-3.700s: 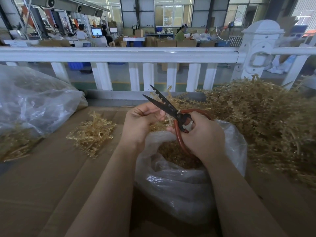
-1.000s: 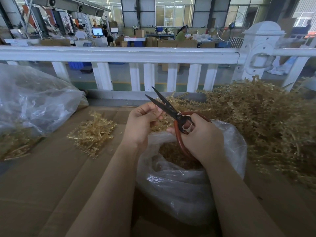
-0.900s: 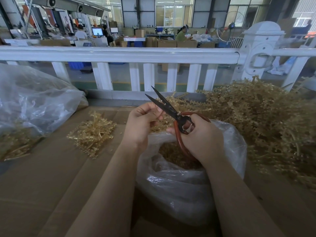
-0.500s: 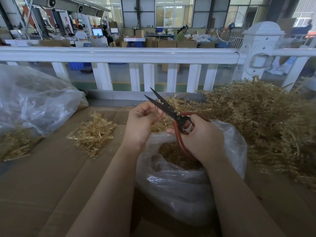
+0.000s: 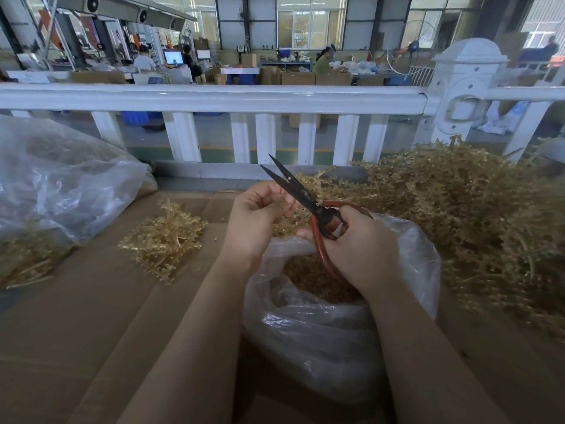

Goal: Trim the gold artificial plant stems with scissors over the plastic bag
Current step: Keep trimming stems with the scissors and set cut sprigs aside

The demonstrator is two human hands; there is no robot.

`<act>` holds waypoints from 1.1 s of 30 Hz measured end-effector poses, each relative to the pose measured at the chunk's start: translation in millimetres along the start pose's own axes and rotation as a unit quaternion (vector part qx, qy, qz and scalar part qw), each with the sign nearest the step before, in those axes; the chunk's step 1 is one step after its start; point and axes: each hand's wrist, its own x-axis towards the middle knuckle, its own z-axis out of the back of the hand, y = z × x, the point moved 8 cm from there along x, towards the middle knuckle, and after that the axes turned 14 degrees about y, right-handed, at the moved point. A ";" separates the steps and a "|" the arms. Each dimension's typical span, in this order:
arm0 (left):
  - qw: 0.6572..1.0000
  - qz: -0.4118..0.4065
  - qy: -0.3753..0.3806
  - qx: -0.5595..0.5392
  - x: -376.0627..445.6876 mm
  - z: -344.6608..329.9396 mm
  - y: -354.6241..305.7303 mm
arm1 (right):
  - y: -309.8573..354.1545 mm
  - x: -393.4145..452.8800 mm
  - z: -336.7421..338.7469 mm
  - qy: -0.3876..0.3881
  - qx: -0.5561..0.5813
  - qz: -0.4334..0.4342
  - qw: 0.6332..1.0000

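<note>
Scissors (image 5: 302, 194), red-handled with dark blades parted, sit at frame centre; our right hand (image 5: 357, 249) grips the handle loops. Our left hand (image 5: 260, 221) pinches a gold stem (image 5: 290, 220) beside the blades, though blade contact cannot be confirmed from this angle. Directly below both hands lies the open plastic bag (image 5: 336, 332), holding clippings. Uncut gold stems (image 5: 474, 215) are heaped at right; a smaller gold pile (image 5: 165, 240) lies at centre left on cardboard (image 5: 76, 332).

white railing (image 5: 214, 97) with square balusters and a capped post (image 5: 463, 87), grey floor with green strip beyond, factory hall, cardboard boxes (image 5: 298, 78), lit monitors (image 5: 173, 57), tall windows (image 5: 310, 21), daylight
</note>
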 end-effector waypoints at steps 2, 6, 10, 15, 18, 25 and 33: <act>1.000 -0.003 0.001 0.005 0.3 -0.1 0.2 | -0.5 1.1 -1.2 0.007 0.005 0.000 1.000; 1.000 -0.013 0.012 0.021 2.0 -3.1 -1.0 | -2.2 2.1 -2.9 0.009 0.012 -0.002 1.000; 0.999 -0.019 0.012 0.024 2.9 -2.4 -1.5 | -4.0 2.1 -3.5 0.011 0.020 -0.008 1.000; 1.000 -0.020 0.010 0.019 2.8 -2.6 -3.3 | -1.6 1.9 -0.9 0.000 0.018 -0.001 1.000; 1.000 -0.017 0.004 0.013 2.5 -1.9 -2.2 | -3.0 2.8 -1.9 -0.004 0.015 0.000 1.000; 0.998 0.017 -0.028 -0.054 0.7 3.1 3.2 | -13.4 6.8 -11.6 0.045 0.190 -0.032 0.980; 0.996 0.046 0.013 -0.076 1.8 -5.4 7.6 | -10.8 10.8 -19.2 0.092 0.320 -0.031 0.942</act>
